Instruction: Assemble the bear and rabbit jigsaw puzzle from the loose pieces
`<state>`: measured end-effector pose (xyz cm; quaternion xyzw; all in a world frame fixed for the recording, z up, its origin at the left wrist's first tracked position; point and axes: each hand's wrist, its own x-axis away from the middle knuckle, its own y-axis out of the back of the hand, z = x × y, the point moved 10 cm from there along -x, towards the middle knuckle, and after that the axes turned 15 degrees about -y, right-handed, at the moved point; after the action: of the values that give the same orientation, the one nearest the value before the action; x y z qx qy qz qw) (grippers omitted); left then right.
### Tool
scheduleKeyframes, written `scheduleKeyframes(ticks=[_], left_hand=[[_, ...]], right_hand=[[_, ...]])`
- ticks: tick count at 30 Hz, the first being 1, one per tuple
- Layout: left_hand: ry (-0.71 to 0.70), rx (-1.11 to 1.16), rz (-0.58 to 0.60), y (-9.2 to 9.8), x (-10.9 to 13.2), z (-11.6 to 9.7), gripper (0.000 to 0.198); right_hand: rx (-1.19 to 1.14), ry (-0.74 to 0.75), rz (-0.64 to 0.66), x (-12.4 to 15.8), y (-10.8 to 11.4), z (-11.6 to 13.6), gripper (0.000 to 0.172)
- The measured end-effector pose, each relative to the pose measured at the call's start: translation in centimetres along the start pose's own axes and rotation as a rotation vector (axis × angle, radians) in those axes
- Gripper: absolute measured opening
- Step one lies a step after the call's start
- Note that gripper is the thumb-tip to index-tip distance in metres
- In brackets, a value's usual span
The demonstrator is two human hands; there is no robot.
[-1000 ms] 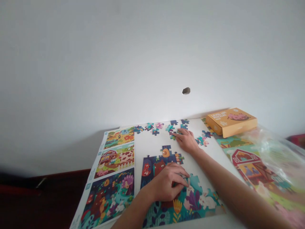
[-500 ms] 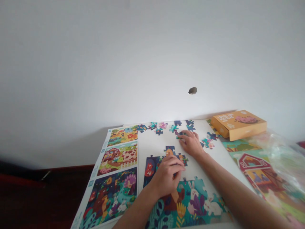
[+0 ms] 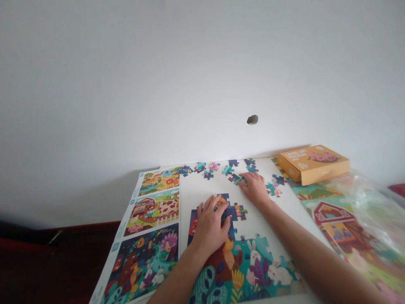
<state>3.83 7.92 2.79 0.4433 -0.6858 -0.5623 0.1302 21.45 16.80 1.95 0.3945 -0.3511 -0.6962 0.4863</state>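
Note:
My left hand (image 3: 211, 221) lies with its fingers spread over the upper left of the partly assembled jigsaw puzzle (image 3: 230, 270), which shows a bear, rabbits and flowers. Its fingertips rest near a dark blue section and cover part of it. Farther up the white surface, my right hand (image 3: 255, 188) has thumb and index finger at the right end of a loose dark and teal puzzle piece (image 3: 234, 179), which they appear to pinch. A small joined piece (image 3: 241, 212) sticks out from the assembled part, between the hands.
Several loose pieces (image 3: 208, 174) are scattered along the far edge by the wall. At left lies a printed picture sheet (image 3: 152, 210) with three scenes. An orange puzzle box (image 3: 313, 162) and clear plastic wrap (image 3: 373, 207) sit at right, on another farm picture (image 3: 335, 217).
My left hand has shifted left and its curled fingers have spread out, uncovering the bear. My right hand stays by the same piece, now showing more of it. The view has moved slightly.

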Motion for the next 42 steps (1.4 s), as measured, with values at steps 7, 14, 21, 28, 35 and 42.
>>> scheduleKeyframes(ticks=[7,14,21,28,35,42], left_hand=[[0.013,-0.002,0.018,0.0,0.0,0.1,0.034],[0.001,-0.007,0.011,-0.2,0.0,0.2,0.034],[0.010,0.004,0.014,0.0,0.0,0.1,0.033],[0.019,0.027,-0.016,0.3,0.0,-0.3,0.032],[-0.613,0.284,0.156,0.0,1.3,-10.7,0.032],[-0.717,0.418,0.312,-2.5,2.7,-11.6,0.027]], right_hand=[[-0.013,0.092,0.005,0.3,0.0,0.7,0.023],[-0.075,0.218,0.026,0.6,-0.3,1.5,0.012],[-0.108,0.327,0.106,1.2,-1.0,2.6,0.011],[-0.032,0.321,0.112,1.6,-0.9,3.1,0.014],[0.036,0.331,0.134,1.8,-1.3,3.3,0.032],[0.005,0.322,0.088,1.3,-0.7,3.0,0.042]])
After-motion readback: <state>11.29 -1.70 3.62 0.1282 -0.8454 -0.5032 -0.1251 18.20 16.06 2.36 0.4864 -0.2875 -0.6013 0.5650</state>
